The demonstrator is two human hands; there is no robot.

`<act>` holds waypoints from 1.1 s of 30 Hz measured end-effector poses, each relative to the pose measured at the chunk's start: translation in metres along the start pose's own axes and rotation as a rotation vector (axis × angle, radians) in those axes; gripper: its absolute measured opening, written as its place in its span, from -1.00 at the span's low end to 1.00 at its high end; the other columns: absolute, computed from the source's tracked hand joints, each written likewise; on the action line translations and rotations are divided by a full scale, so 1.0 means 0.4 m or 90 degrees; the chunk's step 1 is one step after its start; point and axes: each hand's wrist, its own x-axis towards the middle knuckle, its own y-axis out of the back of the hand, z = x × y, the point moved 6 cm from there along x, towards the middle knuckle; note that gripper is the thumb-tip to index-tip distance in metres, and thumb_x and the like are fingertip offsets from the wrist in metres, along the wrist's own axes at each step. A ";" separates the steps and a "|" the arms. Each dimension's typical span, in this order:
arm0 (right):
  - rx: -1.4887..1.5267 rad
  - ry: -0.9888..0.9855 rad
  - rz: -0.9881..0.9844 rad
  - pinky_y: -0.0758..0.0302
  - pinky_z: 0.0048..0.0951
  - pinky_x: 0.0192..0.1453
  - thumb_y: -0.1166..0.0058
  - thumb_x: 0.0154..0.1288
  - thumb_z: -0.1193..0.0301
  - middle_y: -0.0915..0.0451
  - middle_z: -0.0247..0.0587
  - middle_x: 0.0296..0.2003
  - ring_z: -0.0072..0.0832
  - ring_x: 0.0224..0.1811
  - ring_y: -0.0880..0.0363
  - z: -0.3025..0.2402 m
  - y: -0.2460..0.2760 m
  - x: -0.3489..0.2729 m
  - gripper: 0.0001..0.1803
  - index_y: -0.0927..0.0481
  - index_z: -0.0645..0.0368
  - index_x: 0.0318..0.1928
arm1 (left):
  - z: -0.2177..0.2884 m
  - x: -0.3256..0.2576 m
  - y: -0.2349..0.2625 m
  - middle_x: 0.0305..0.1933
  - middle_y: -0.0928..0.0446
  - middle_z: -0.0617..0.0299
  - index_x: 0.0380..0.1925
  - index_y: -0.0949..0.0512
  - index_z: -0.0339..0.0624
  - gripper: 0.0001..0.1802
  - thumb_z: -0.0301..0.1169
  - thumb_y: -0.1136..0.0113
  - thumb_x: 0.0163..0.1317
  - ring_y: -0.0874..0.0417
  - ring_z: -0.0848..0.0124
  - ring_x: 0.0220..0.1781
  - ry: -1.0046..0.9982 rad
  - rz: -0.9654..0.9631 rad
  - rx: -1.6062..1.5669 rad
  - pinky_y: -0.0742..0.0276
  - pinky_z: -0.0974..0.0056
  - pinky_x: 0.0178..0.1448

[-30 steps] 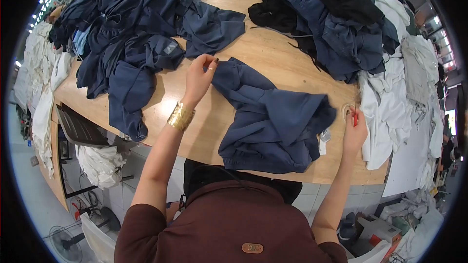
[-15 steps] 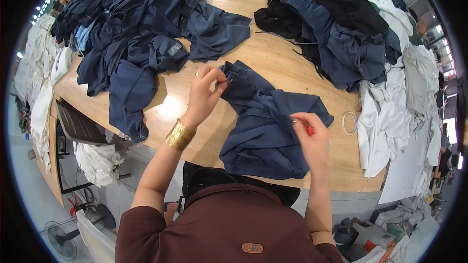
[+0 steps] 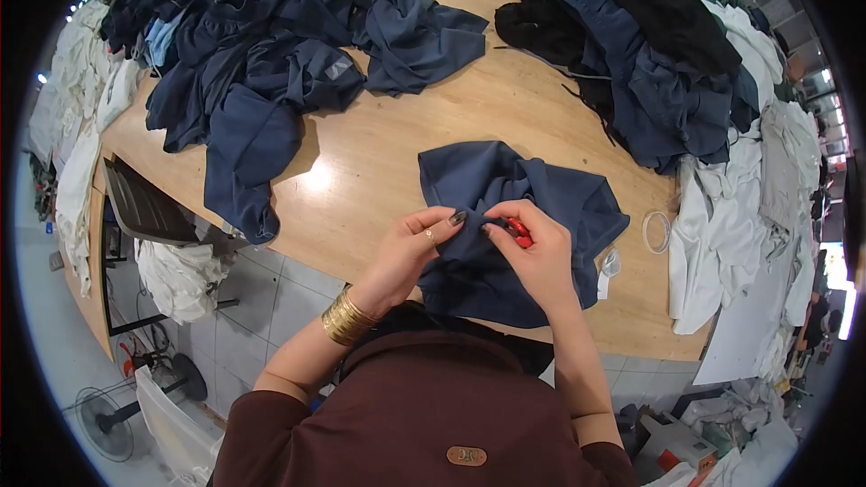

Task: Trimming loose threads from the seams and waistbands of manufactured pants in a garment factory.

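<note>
A navy-blue cloth garment lies crumpled on the table right in front of me. My left hand, with a ring and dark nail polish, pinches a fold of it between thumb and index finger. Close beside it, my right hand pinches the same raised fold. Tucked inside the right hand is a small red tool, mostly hidden by the fingers, so its kind is unclear. The two sets of fingertips are a short gap apart above the middle of the cloth.
On the wooden table, a navy garment heap lies far left and a black and navy pile far right. White cloth hangs at the right edge. A clear ring and white tag lie near the garment.
My left hand has let go of the garment's far corner and come nearer, to its middle. My right hand has moved left to meet it. The garment has been turned and bunched.
</note>
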 end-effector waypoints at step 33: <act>-0.228 0.134 0.091 -0.13 -0.42 -0.27 -0.25 0.01 0.40 -0.49 -0.40 -0.51 -0.46 -0.52 -0.38 -0.106 0.055 -0.055 -0.80 -0.49 0.12 -0.37 | 0.076 -0.035 -0.070 -0.35 -0.49 0.42 -0.20 -0.50 -0.34 -0.84 -0.48 -0.05 0.30 -0.40 0.78 -0.32 -0.142 -0.013 0.131 -0.28 0.63 -0.24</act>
